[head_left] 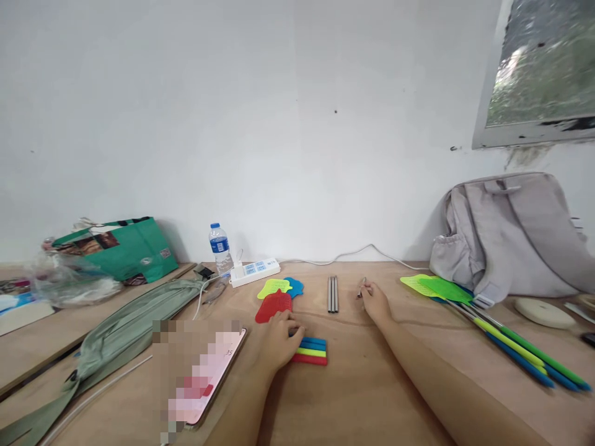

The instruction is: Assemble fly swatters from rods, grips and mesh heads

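Note:
My right hand (375,302) pinches a short metal tube (361,288) between thumb and fingers, just above the wooden table. To its left, more silver metal tubes (333,294) lie side by side, pointing away from me. My left hand (279,339) rests with loosely bent, parted fingers at the near edge of a red fly swatter head (275,307); I see nothing gripped in it. Beside its thumb lie blue, yellow and red plastic handles (312,352) in a row, their left ends partly hidden. Behind the red head are a yellow swatter head (273,287) and a blue swatter head (295,287).
Assembled fly swatters (504,334) lie at the right, before a grey backpack (506,235). At the left are a phone (209,378), a green strap bag (139,322) and a green shopping bag (125,251). A water bottle (220,248) and a power strip (255,271) stand near the wall.

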`<state>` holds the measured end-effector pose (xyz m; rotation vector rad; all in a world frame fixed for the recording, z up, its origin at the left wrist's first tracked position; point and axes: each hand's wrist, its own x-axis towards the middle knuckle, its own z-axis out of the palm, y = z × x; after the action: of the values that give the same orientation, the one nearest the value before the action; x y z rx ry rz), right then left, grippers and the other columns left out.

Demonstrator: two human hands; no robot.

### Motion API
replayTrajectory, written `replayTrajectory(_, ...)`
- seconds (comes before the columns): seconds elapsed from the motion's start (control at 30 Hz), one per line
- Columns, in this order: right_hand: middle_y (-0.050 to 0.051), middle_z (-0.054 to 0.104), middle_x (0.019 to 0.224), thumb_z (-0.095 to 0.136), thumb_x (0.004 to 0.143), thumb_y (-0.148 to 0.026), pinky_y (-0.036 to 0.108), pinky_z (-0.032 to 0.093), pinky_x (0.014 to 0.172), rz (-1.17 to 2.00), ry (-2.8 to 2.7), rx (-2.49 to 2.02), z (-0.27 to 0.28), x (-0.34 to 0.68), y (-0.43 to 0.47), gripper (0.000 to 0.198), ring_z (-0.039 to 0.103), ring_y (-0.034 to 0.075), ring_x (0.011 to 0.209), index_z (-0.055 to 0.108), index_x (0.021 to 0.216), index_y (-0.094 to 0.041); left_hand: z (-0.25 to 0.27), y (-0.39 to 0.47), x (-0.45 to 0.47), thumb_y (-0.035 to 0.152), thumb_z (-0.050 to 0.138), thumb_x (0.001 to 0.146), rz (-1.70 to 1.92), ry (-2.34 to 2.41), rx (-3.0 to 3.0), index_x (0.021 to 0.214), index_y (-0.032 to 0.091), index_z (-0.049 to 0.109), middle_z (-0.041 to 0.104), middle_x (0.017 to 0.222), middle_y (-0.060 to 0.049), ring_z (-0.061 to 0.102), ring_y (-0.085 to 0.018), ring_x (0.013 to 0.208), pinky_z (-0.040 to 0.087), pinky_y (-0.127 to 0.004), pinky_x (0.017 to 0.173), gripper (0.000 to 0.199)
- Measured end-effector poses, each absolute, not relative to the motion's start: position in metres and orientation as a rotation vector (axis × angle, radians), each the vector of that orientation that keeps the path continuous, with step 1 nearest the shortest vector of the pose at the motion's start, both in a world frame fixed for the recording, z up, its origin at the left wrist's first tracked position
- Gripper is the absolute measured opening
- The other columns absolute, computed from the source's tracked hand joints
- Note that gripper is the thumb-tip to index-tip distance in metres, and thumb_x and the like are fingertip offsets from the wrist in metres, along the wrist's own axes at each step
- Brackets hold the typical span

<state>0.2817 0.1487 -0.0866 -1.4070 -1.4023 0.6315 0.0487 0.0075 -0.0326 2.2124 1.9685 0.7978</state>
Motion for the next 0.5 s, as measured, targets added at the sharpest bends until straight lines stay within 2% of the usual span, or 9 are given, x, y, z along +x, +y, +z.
replayTrajectory(0.17, 0.000, 0.063, 0.061, 0.041, 0.075, -0.040, 0.025, 0.034, 0.038, 0.778, -1.205, -1.260, -0.093, 0.284, 0.153, 0.021, 0.043, 0.011, 0.032, 0.046, 0.080, -0.021, -0.030, -0.001, 0.056, 0.024, 0.040, 0.076, 0.697, 1.729, 2.269, 0.075, 0.021, 0.068, 0.061, 0.083, -0.003, 0.052, -0.018, 0.084, 0.037, -0.030, 0.076, 0.028)
replayTrajectory(0.4, -0.003, 0.063, 0.061, 0.057, 0.064, -0.048, 0.023, 0.034, 0.037, 0.866, -0.992, -1.082, -0.088, 0.288, 0.140, 0.040, 0.044, 0.010, 0.035, 0.033, 0.085, -0.023, -0.034, -0.005, 0.056, 0.017, 0.045, 0.069, 0.699, 1.662, 2.281, 0.083, 0.019, 0.065, 0.060, 0.090, -0.003, 0.052, -0.017, 0.088, 0.039, -0.027, 0.079, 0.025)
replayTrajectory(0.5, -0.001, 0.065, 0.065, 0.059, 0.061, -0.048, 0.023, 0.035, 0.038, 0.905, -0.963, -1.021, -0.083, 0.291, 0.129, 0.044, 0.043, 0.009, 0.037, 0.033, 0.086, -0.022, -0.035, -0.006, 0.055, 0.017, 0.046, 0.070, 0.723, 1.655, 2.278, 0.086, 0.020, 0.064, 0.060, 0.092, -0.004, 0.052, -0.017, 0.090, 0.039, -0.028, 0.081, 0.024)
